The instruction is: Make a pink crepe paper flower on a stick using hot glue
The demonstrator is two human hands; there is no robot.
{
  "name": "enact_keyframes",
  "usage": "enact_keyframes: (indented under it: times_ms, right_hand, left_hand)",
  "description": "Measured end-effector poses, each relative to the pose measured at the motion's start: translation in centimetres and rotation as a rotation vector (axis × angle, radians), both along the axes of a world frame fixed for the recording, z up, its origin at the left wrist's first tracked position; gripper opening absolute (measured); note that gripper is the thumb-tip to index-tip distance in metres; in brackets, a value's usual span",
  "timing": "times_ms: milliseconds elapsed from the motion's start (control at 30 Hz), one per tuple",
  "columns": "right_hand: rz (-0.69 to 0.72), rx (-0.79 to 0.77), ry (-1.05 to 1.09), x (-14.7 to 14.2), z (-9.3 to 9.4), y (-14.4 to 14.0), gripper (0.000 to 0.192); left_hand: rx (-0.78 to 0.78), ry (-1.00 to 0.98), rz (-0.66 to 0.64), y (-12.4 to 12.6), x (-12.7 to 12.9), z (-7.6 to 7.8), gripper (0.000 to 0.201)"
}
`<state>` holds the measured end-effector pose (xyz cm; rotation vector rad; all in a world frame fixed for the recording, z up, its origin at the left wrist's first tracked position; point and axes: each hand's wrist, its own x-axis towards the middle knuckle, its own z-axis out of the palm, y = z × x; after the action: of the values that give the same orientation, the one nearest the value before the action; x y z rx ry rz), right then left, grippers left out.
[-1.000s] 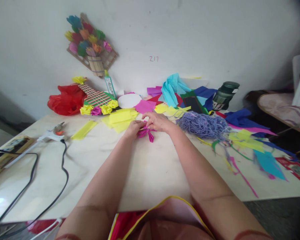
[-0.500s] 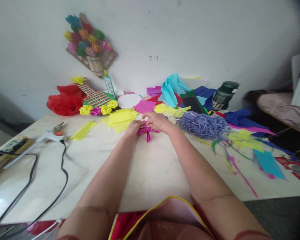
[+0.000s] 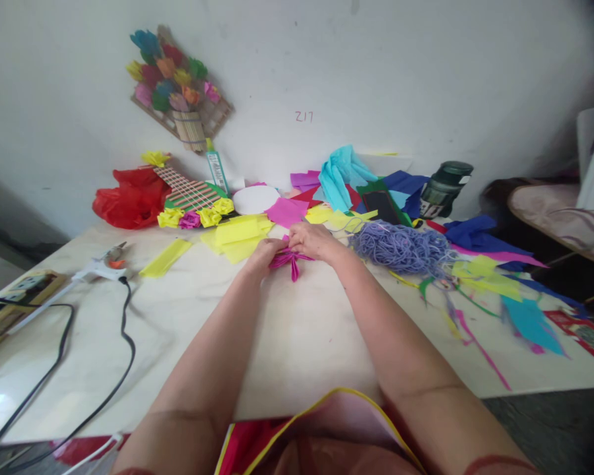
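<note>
A pleated magenta paper flower (image 3: pixel 294 269) is held between my two hands over the middle of the table. My left hand (image 3: pixel 270 254) grips its left side with thumb and fingers closed. On the other side, my right hand (image 3: pixel 311 239) pinches the upper folds of the paper, its fingers bent and together. Part of the flower is hidden behind the fingers. Just beyond the hands lie a flat pink paper piece (image 3: pixel 287 212) and a stack of yellow paper (image 3: pixel 240 234). A tangled bundle of purple-blue string (image 3: pixel 403 247) is to the right of my right hand.
A glue gun (image 3: pixel 101 267) with a black cord and a power strip (image 3: pixel 24 293) occupy the left side. Along the wall stand a glue bottle (image 3: pixel 216 168), a decorated stick craft (image 3: pixel 188 191), crumpled blue paper (image 3: pixel 344 175) and a dark green jar (image 3: pixel 445 190). Paper scraps lie on the right.
The fingers of my right hand have drawn in closer together on the flower's upper folds. The flower has turned or shifted very slightly; my left hand stays nearly in place.
</note>
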<state>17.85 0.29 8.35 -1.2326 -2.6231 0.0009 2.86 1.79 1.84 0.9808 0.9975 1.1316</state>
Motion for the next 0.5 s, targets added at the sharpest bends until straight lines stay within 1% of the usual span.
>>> enact_keyframes:
  times_ms: [100, 200, 300, 500]
  right_hand:
    - [-0.028, -0.012, 0.053, -0.03, -0.06, -0.08, 0.011]
    - [-0.026, -0.016, 0.101, -0.19, -0.29, -0.07, 0.008]
    - [-0.003, 0.003, 0.106, -0.36, -0.56, 0.04, 0.01]
    - [0.004, 0.0, 0.094, -0.45, -0.33, -0.21, 0.01]
  left_hand:
    - [0.014, 0.005, -0.02, -0.12, -0.02, 0.05, 0.013]
    - [0.022, 0.024, 0.004, -0.1, -0.01, -0.07, 0.012]
    - [0.031, 0.069, 0.03, 0.07, 0.05, -0.27, 0.013]
    - [0.039, 0.062, 0.02, 0.45, 0.08, -0.71, 0.013]
